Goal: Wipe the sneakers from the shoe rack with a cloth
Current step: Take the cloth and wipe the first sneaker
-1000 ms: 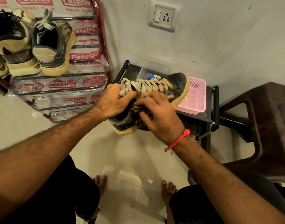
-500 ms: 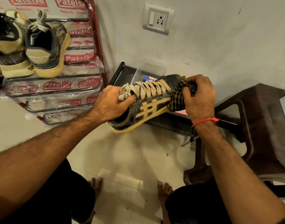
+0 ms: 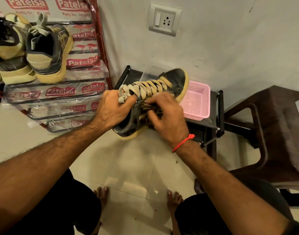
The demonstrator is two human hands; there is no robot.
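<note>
A black sneaker (image 3: 175,78) with tan laces and a yellowish sole is held in the air at the centre, toe pointing up and right. My left hand (image 3: 114,110) grips it at the heel and tongue end, thumb by the lace ends. My right hand (image 3: 167,118) holds a dark checked cloth (image 3: 149,118) against the sneaker's side; the cloth is mostly hidden under the fingers. Other sneakers (image 3: 47,53) stand on the plastic-wrapped shoe rack (image 3: 60,92) at the upper left.
A pink mesh basket (image 3: 198,100) and a clear box sit on a low black stand (image 3: 219,114) behind the sneaker. A dark brown plastic chair (image 3: 277,133) stands at the right. A wall socket (image 3: 164,19) is above. My bare feet are on the tiled floor.
My right hand with the cloth has moved from the sneaker's toe back down along its side toward the heel. The pink basket is uncovered again. My left hand keeps its grip.
</note>
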